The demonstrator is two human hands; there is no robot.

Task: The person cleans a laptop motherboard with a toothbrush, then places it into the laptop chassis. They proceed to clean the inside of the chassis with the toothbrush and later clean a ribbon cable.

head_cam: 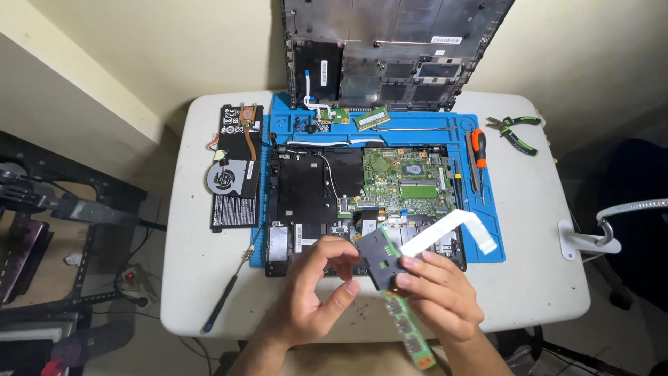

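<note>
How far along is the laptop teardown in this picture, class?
Done: the bottom cover leans against the wall, the battery and fan lie beside the blue mat.
In hand: both the left hand and right hand hold a small dark board with a white ribbon cable.
Left: the green motherboard sits in the chassis.

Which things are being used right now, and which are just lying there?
In use: dark panel, green board, white ribbon cable, left hand, right hand.

Lying about: pliers, orange screwdriver, battery, fan, long screwdriver.
</note>
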